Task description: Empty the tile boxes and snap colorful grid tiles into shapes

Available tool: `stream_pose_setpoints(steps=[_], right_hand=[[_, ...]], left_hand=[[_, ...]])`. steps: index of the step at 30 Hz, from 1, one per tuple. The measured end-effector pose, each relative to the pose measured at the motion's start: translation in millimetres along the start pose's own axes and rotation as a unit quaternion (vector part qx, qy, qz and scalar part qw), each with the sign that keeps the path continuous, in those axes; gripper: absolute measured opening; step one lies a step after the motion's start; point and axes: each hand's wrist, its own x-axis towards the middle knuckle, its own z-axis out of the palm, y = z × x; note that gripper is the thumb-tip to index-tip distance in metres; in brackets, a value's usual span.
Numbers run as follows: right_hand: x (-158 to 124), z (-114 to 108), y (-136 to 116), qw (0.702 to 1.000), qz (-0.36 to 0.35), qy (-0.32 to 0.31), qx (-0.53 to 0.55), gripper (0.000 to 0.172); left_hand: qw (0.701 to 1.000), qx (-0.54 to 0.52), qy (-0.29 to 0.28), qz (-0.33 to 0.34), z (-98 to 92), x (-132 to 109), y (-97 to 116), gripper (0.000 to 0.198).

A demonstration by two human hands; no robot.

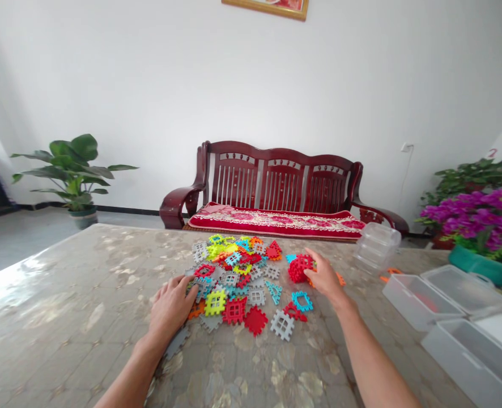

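Observation:
A heap of flat interlocking plastic tiles (238, 275) in red, yellow, grey, blue and orange lies on the marble-patterned table (76, 306). My left hand (172, 309) rests palm down at the heap's left edge, fingertips curled onto grey and blue tiles. My right hand (325, 277) is at the heap's right side, fingers closed around a red cube of joined tiles (300, 268). Loose single tiles, among them a grey one (282, 324) and a red one (255, 320), lie near the front.
Clear plastic boxes (421, 300) and lids stand at the right of the table, with a round clear tub (376, 246) behind them. Purple flowers in a green pot (480, 249) sit at the far right. A wooden bench (276, 192) and a leafy plant (75, 170) stand beyond.

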Motion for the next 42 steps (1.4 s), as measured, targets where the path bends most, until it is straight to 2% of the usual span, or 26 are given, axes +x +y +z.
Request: stream_pose_setpoints(steps=[7,11,15,24,33,39,42], right_hand=[[-1.0,9.3,4.6,1.000,-0.002,0.021,0.022,0.065],[-4.2,13.2,-1.4,0.999,0.011,0.030,0.014,0.056],[-7.5,14.4,-10.6,1.000,0.014,0.016,-0.009,0.056],[-8.2,11.9,-23.5,0.999,-0.036,0.016,-0.034,0.034],[-12.5,13.6,-27.1,0.996,-0.072,0.011,-0.051,0.029],[-14.1,6.4,-48.4,0.993,-0.109,0.044,-0.033,0.022],[-18.3,4.6,-68.2,0.991,-0.128,-0.008,0.023,0.019]], left_hand=[[1.000,-0.007,0.005,0.001,0.4,0.3,-0.5,0.045],[1.000,-0.009,0.008,0.003,1.1,0.3,-1.3,0.044],[1.000,-0.006,0.005,0.001,0.9,0.3,-1.0,0.044],[1.000,-0.010,0.012,-0.001,-0.4,-1.1,0.8,0.044],[1.000,-0.004,0.011,0.002,0.3,-0.3,0.2,0.045],[1.000,0.000,-0.002,0.000,-0.9,0.1,0.3,0.046],[1.000,0.002,-0.005,0.004,-0.1,0.8,-0.8,0.046]])
